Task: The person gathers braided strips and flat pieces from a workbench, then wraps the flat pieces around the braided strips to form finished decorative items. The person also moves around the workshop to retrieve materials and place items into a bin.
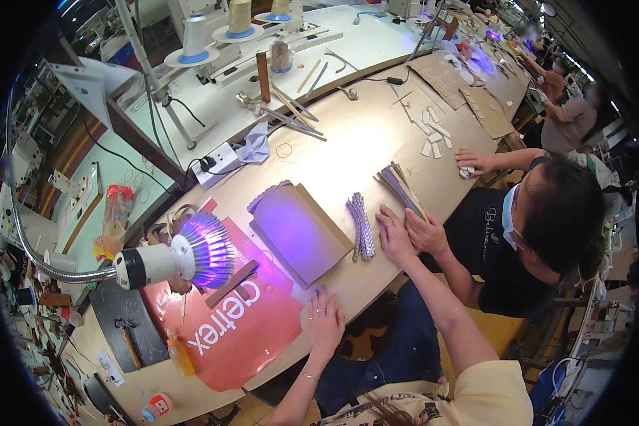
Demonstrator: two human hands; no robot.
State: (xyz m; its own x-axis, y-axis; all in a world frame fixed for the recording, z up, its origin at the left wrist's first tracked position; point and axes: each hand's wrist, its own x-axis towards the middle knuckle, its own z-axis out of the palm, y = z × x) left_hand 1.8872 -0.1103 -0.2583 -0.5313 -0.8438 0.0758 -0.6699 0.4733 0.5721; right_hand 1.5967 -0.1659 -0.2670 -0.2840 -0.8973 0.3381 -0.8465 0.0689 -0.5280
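My left hand [324, 321] rests at the table's near edge, fingers stretched out, beside the corner of a brown folded cardboard piece [302, 231]. My right hand [396, 238] lies on the table with its fingers extended and nothing visible in it. Just left of it is a tied bundle of grey-and-white patterned strips [361, 227]. Right beside my right hand, a co-worker's hand [427, 233] holds a bundle of flat brown and grey strips [400, 187]. That person's other hand [477, 162] is on a small white wad farther back.
A lit lamp [204, 252] on a bendable arm hangs over a red sheet [252, 319] at the left. A yellow glue bottle [180, 356] and black mat [124, 326] lie nearby. White pieces [433, 133] are scattered at the back right; thread cones [194, 39] stand behind.
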